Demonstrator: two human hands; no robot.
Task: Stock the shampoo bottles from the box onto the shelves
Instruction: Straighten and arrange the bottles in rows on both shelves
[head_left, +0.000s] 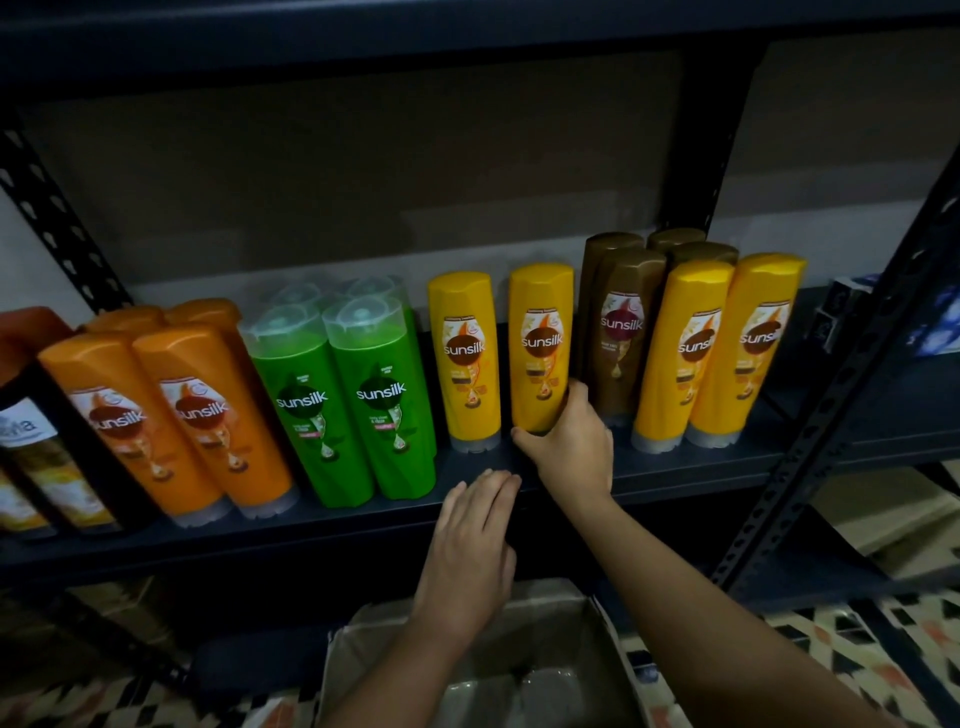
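Note:
My right hand (571, 441) grips the lower end of a yellow shampoo bottle (540, 332) that stands cap-down on the dark shelf (363, 519). Another yellow bottle (465, 358) stands just left of it. My left hand (470, 540) hovers with straight fingers at the shelf's front edge, holding nothing. Below my arms sits the cardboard box (597, 639); its inside is dim, with plastic-wrapped shapes I cannot make out.
Along the shelf stand orange bottles (171, 415), green bottles (353, 395), brown bottles (621, 322) and two more yellow bottles (722, 348). Dark bottles (31, 441) fill the far left. A slotted metal upright (852, 374) rises at the right. Patterned floor lies below.

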